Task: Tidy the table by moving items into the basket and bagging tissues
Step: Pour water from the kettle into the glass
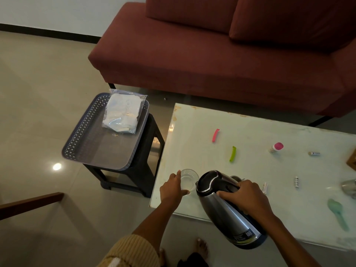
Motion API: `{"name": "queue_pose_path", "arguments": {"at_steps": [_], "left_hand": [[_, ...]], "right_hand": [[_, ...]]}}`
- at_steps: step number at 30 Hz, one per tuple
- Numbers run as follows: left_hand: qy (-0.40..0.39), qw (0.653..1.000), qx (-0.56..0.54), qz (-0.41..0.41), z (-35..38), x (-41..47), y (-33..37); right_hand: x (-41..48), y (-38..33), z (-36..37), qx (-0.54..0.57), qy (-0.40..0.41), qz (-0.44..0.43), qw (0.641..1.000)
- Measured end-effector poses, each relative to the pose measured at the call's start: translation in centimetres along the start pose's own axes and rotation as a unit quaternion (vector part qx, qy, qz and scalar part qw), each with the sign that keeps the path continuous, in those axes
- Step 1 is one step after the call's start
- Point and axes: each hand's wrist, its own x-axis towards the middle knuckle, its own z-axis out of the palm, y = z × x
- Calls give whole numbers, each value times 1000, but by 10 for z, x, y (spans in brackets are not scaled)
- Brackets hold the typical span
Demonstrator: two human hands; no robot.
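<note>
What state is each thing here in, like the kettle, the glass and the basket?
kettle, tilted toward the glass, lid shut
glass, upright on the table, contents unclear
left hand, fingers curled round the glass
right hand, gripping the kettle's handle
basket, on the stool, holding only the bag of tissues
bag of tissues, lying flat in the basket
pink clip, loose on the table
green clip, loose on the table

The glass-topped table (pixel 250 122) carries a clear tumbler (pixel 189 178) at 9 o'clock, a pink clip (pixel 215 135) at 10, a green clip (pixel 232 154) nearer centre, a pink-capped bottle (pixel 276 147) at 1 and a green spoon (pixel 338 212) at 4. A black stool (pixel 142 170) bears the basket (pixel 82 135).
</note>
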Motion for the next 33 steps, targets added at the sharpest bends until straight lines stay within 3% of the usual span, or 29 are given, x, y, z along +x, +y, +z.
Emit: {"name": "queue_pose_path", "arguments": {"at_steps": [33], "left_hand": [[2,1000,-6,1,-1,-1,1]], "right_hand": [[-1,-3,-1,4,1,-7,1000]]}}
